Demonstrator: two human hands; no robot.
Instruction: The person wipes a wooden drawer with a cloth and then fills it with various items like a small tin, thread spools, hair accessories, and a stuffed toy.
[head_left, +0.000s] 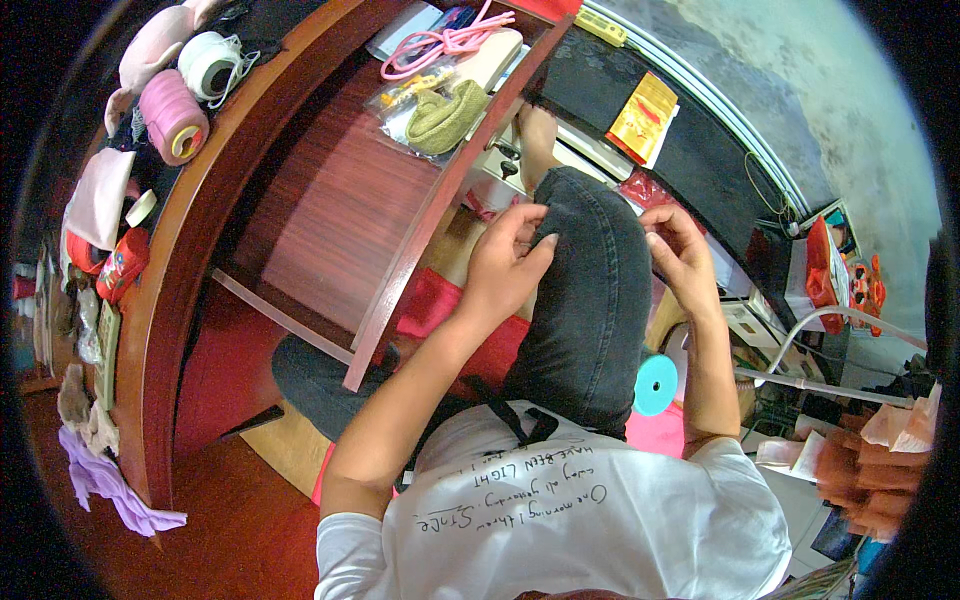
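Observation:
Both hands are at my bent knee in dark jeans [590,290], one on either side. My left hand [505,265] is at the left side of the knee, its fingers loosely bent and its thumb apart from them. Across the knee, my right hand [685,255] has bent fingers with a gap to the thumb. The fingertips of both are close to or touching the denim. I see nothing held in either hand. A turquoise disc [655,386] with a dark centre lies below my right forearm.
A pulled-out wooden drawer [330,200] at the left holds an olive cloth roll [447,117] and pink cord [440,45]. Thread spools, a pink one [172,115] and a white one [210,68], stand on the desktop. A yellow-orange packet [643,118] lies on a black surface.

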